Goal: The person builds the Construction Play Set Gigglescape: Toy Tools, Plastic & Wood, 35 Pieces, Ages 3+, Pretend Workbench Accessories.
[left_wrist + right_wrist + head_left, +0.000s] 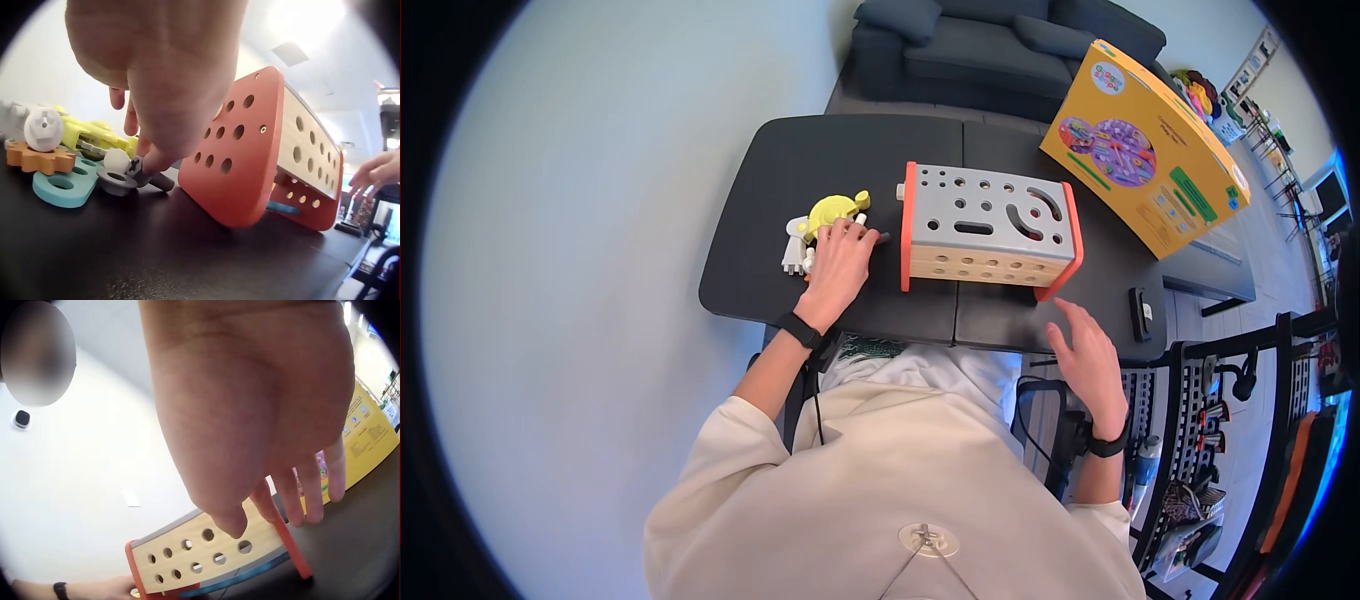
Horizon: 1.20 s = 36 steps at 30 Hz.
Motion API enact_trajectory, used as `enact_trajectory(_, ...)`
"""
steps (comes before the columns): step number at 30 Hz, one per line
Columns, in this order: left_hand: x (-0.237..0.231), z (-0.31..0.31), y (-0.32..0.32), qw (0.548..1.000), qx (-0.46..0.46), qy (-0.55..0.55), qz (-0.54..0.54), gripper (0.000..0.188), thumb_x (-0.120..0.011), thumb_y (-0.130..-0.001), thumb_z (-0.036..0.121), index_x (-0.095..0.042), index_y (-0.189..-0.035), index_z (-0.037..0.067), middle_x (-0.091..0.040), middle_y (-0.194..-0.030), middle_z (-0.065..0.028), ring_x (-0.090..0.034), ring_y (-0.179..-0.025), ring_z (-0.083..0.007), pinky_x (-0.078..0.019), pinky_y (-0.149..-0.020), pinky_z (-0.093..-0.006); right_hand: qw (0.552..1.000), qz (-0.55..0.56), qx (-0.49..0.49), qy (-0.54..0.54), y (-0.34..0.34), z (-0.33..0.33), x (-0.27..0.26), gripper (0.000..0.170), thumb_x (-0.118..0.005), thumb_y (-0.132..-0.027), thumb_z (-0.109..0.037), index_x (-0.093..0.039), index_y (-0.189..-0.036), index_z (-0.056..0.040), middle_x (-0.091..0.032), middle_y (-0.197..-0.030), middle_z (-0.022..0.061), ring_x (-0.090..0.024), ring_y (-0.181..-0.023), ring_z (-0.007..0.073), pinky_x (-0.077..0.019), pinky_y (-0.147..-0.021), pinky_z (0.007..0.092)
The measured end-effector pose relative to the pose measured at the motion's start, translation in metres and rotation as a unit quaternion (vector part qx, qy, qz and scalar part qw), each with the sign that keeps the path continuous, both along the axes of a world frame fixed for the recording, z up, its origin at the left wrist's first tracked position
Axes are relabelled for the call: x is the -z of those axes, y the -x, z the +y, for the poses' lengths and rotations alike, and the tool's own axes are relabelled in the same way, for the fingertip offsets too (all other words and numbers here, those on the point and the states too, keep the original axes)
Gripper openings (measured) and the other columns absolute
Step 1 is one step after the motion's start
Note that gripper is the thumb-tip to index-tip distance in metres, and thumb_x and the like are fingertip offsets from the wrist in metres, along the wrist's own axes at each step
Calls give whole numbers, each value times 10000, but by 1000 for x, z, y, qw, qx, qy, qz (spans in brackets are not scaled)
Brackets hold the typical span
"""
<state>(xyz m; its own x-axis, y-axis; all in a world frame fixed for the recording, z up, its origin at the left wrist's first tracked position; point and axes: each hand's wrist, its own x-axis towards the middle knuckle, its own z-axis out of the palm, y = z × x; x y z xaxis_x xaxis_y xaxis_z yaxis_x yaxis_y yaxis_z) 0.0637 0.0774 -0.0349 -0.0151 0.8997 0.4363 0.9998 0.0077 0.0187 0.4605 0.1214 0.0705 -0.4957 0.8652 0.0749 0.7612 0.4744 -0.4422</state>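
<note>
My left hand (840,265) reaches down into a heap of toy parts, left of a toy workbench. Its fingertips are at a grey toy bolt (164,182) with a cross-slotted head, pinching it low over the table; the far fingers are partly hidden. Around them lie a yellow toy piece (832,214), a white toy piece (794,240), an orange gear (40,160) and a teal strip with holes (65,190). The workbench (985,235) has a grey holed top, wooden sides and red ends. Off its near right corner hovers my right hand (1090,365), fingers loosely extended, holding nothing.
A large yellow box (1145,150) stands at the back right beside the black table (820,140). Near the table's right edge lies a small black object (1139,315). A black rack (1180,440) stands to the right, and a dark sofa (990,60) is behind.
</note>
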Motion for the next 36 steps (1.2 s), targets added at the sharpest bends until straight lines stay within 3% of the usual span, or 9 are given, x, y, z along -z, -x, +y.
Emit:
enact_trajectory(4,-6,2,-5,1000,7,-9,1,235,-765,-897,79,-738,-1130,88,-723,-1065,-69,-625,-1098,-275,-447,-939,-453,1000,29,-3,-4,7,-16,3,364,-655,-1035,-230,-665,-1338,-28,-732,-1262,209,-697,-1124,419,-562,-961,481)
enact_trajectory(8,-37,-10,-14,993,-30,1,-115,228,-814,-915,169,-733,-1094,53,-759,-980,-115,-704,-927,-292,-498,-909,-454,998,64,-28,-8,19,-24,6,321,-676,-1024,-214,-690,-1280,-21,-764,-1168,180,-737,-993,388,-586,-871,460)
enact_trajectory(10,-54,-25,-25,914,-99,-5,-394,240,-805,-962,194,-718,-1088,10,-784,-989,-136,-746,-882,-256,-559,-826,-408,996,81,-31,8,32,-31,-1,300,-703,-1011,-182,-688,-1262,-20,-767,-1109,173,-750,-925,353,-595,-823,428)
enact_trajectory(11,-57,-33,-29,898,-90,-26,-430,224,-782,-999,175,-704,-1086,-16,-794,-988,-122,-758,-885,-188,-580,-775,-335,992,112,-53,25,38,-33,-1,294,-720,-1000,-164,-688,-1259,-26,-765,-1087,170,-752,-905,342,-596,-804,414)
enact_trajectory(14,-77,-60,-53,852,-57,-50,-517,180,-776,-997,119,-695,-1072,-24,-783,-963,-81,-731,-902,-135,-568,-798,-300,981,159,-108,22,53,-41,6,332,-758,-976,-105,-664,-1287,-34,-762,-1059,149,-759,-914,320,-597,-795,392)
enact_trajectory(16,-83,-73,-75,853,35,-66,-517,175,-806,-957,56,-704,-1072,-27,-773,-991,-64,-709,-906,-103,-560,-801,-283,963,234,-131,23,67,-48,9,374,-757,-982,-101,-635,-1328,-26,-756,-1091,135,-761,-946,305,-599,-812,396)
enact_trajectory(21,-74,-70,-121,820,163,21,-549,219,-836,-929,75,-727,-1103,-1,-780,-1006,-72,-752,-919,-172,-575,-841,-299,950,280,-125,52,79,-53,12,372,-749,-996,-91,-619,-1338,-22,-735,-1122,145,-757,-965,296,-604,-825,408)
enact_trajectory(29,-65,-43,-141,826,194,23,-529,226,-755,-982,54,-718,-1202,20,-774,-1128,-104,-759,-961,-189,-582,-863,-321,963,267,-25,34,51,-17,40,256,-676,-1033,-30,-623,-1282,2,-731,-1095,167,-724,-867,305,-575,-758,386)
enact_trajectory(36,-43,-60,-112,836,101,24,-539,200,-609,-1029,-5,-702,-1205,14,-770,-1122,-91,-759,-968,-186,-583,-866,-312,960,279,2,30,51,-2,49,241,-632,-1049,-13,-613,-1288,6,-722,-1085,180,-718,-902,294,-569,-811,378)
